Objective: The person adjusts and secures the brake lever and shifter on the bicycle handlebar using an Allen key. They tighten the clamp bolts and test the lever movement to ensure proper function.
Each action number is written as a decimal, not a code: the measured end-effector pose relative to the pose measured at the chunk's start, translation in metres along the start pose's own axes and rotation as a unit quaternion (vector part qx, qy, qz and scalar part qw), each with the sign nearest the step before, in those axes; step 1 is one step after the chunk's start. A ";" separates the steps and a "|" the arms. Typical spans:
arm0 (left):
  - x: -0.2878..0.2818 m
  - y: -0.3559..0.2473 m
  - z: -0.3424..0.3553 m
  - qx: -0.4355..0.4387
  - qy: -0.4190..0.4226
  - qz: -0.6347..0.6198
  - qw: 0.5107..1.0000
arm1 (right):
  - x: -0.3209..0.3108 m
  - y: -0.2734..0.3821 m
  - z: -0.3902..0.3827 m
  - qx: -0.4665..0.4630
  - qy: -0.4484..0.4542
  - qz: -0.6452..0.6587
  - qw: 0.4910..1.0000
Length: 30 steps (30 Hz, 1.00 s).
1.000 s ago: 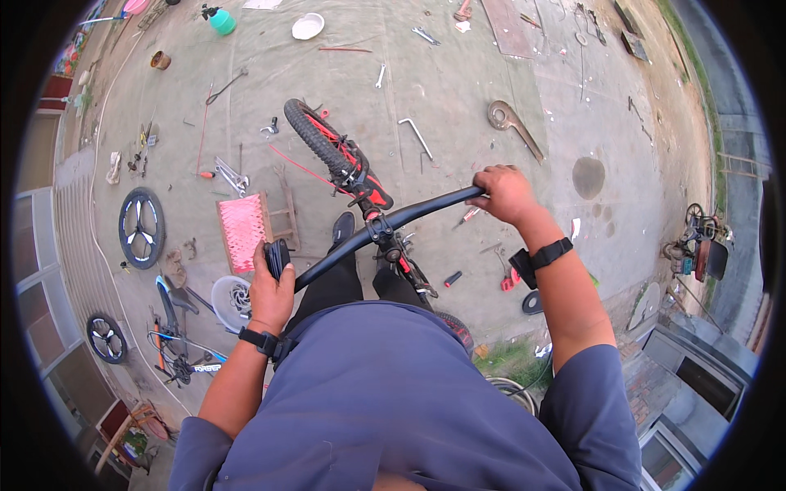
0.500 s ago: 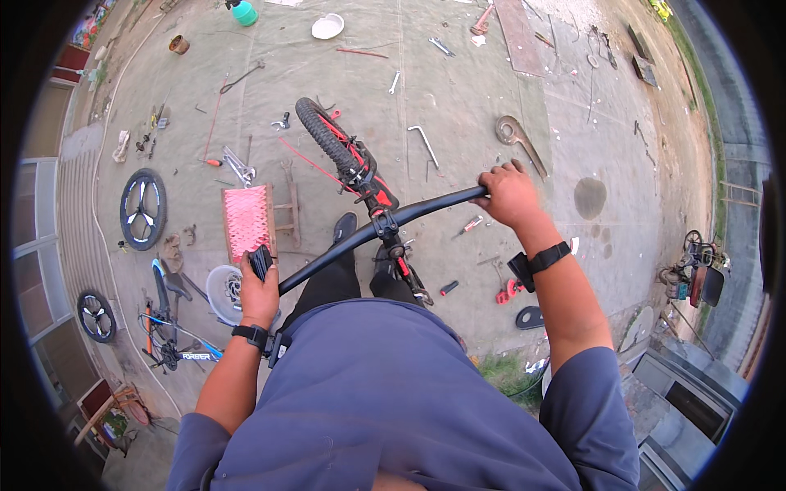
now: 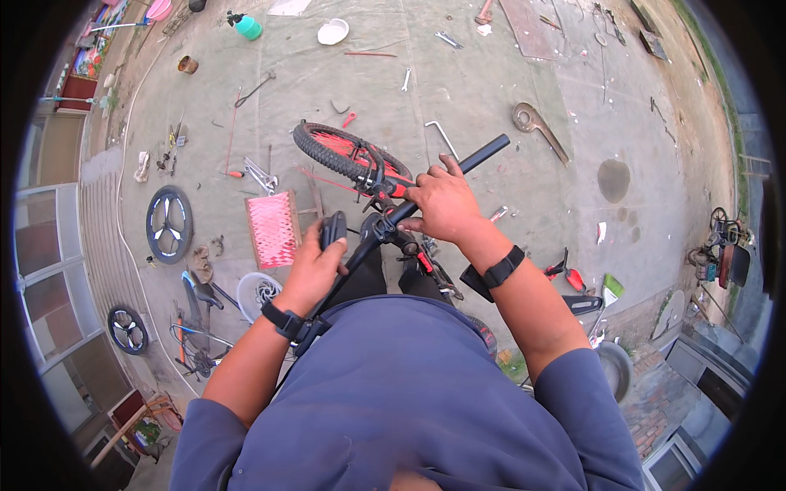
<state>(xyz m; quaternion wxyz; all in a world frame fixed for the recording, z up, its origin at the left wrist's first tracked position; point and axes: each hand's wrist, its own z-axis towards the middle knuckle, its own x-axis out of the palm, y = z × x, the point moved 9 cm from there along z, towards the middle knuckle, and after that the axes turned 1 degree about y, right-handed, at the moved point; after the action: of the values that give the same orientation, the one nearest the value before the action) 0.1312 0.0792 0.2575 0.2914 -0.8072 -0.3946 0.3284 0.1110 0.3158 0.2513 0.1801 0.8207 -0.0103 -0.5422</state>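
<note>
A bicycle's bare black handlebar runs slantwise in front of me, its right end free. My right hand straddles the bar close to the stem, thumb on the near side and fingers over the far side, some stretched out. My left hand is closed around a dark, rounded object whose kind I cannot make out, beside the bar's left part. That end of the bar is hidden behind the hand and forearm. Beyond the stem, the front wheel with its knobby tyre and red spokes points to the left.
Left of the bike lie a pink-topped board, a white tub, a loose wheel and a blue bike frame. Spanners, a bent bar and a large metal wrench-like tool lie on the ground sheet.
My right hand has moved from the handlebar's right end inward to beside the stem. The bar's right end has swung away from me, and the front wheel has turned further left.
</note>
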 end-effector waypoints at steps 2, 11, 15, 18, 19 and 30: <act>0.009 -0.004 0.004 0.013 0.017 0.021 1.000 | 0.003 0.003 0.004 0.001 0.000 -0.012 1.000; 0.027 0.004 0.012 -0.002 0.068 0.034 0.997 | 0.006 0.003 0.005 0.004 -0.015 -0.019 1.000; 0.034 0.006 0.014 -0.021 0.081 0.054 0.995 | 0.007 0.003 0.006 0.007 -0.018 -0.019 1.000; 0.037 0.009 0.015 -0.027 0.084 0.042 0.995 | 0.007 0.002 0.006 0.007 -0.019 -0.020 1.000; 0.037 0.010 0.015 -0.032 0.085 0.039 0.995 | 0.006 0.003 0.006 0.005 -0.017 -0.018 1.000; 0.032 -0.004 0.021 0.073 0.061 0.231 0.968 | 0.006 0.003 0.006 0.011 -0.006 -0.011 1.000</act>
<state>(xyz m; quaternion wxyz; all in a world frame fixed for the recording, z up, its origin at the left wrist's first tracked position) 0.1284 0.1120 0.2383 0.2894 -0.8715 -0.1544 0.3647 0.1082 0.3104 0.2447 0.1650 0.8195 -0.0081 -0.5487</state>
